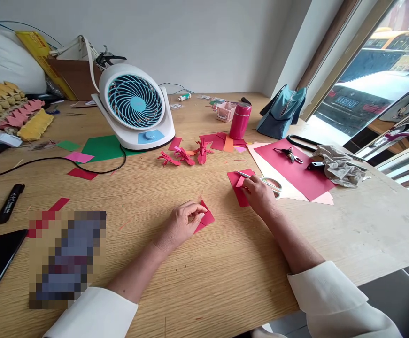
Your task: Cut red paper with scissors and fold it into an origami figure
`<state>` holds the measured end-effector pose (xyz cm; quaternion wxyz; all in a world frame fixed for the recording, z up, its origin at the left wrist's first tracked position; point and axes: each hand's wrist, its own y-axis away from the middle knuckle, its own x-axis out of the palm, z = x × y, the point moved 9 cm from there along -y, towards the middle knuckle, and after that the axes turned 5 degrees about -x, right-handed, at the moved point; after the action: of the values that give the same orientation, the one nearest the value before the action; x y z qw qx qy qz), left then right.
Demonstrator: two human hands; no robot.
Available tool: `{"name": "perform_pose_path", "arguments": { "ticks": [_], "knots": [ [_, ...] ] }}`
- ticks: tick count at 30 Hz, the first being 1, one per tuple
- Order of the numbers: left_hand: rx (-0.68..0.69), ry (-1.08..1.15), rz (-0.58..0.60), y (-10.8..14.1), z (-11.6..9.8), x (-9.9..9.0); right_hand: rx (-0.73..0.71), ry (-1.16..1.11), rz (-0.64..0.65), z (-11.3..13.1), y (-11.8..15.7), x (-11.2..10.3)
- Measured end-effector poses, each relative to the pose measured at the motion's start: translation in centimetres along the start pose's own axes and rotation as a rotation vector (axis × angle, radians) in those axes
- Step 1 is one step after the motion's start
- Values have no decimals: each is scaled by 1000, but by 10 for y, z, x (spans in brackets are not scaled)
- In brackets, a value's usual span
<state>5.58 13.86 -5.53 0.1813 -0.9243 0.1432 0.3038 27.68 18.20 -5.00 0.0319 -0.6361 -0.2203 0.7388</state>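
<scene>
My left hand (185,221) has thumb and forefinger pinched together at a small folded red paper (207,217) lying on the table (176,291). To its right, my right hand (260,195) is closed, its fingertips on a small red paper piece (240,182) above a red sheet (235,191). Scissors (273,184) lie partly under the right hand, blades pointing left. Beyond both hands, several folded red and pink paper figures (186,157) are lined up.
A white fan (137,108) stands behind the figures, its black cable running left. At back right are a pink bottle (240,121), a teal bag (283,112) and a large red sheet (296,173) with keys (289,154). A black marker (10,203) and phone (0,263) lie left.
</scene>
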Motion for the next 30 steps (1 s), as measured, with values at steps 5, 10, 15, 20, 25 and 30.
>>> {"name": "perform_pose_path", "arguments": {
  "ticks": [5, 10, 15, 20, 25, 30],
  "knots": [
    [9, -10, 6, 0, 0, 1, 32, -107, 21, -4, 1, -1],
    [40, -17, -66, 1, -5, -6, 16, -252, -49, 25, 6, -13],
    [39, -243, -171, 6, -10, -13, -63, -543, 94, 74, 16, 2],
    [8, -402, -135, 8, -6, -7, -83, -639, 153, 89, 20, 6],
    [20, -294, -134, 5, -3, -7, -75, -779, 169, 90, 20, 7],
    [-61, -97, -216, 4, 2, -19, -81, -981, 157, 96, 20, 5]
  ]
}}
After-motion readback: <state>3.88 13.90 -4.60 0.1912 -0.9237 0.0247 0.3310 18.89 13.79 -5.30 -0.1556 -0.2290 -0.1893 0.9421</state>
